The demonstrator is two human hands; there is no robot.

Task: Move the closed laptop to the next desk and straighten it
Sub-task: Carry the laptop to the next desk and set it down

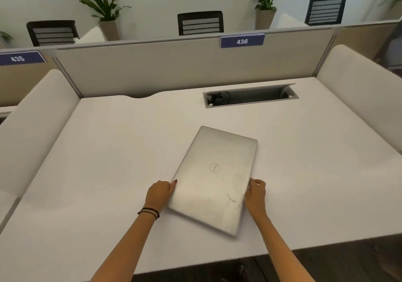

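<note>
**Closed laptop held askew on the worktop**

While the white worktop point(97, 173) spreads across the view, a blue label reading 435 point(18, 58) sits at ten o'clock on the divider panel. Moving rightward, the left hand point(158, 192), with dark bands at its wrist, presses against the left long edge of the laptop point(214, 179), its fingers point(173, 185) curled narrowly around that edge, one painted nail showing on the lid. The laptop is closed, silver, and lies flat near the centre of the worktop, slightly toward five o'clock, turned so that its long axis runs from about one o'clock to seven, not square with the front edge. A round logo marks its lid, and scuffs show near its lower right corner. The right hand point(256, 194) grips the opposite long edge, fingers closed on it. Beyond, at one o'clock, an open cable tray point(250, 96) is sunk into the worktop, and a label reading 436 point(242, 41) hangs above it.
</note>
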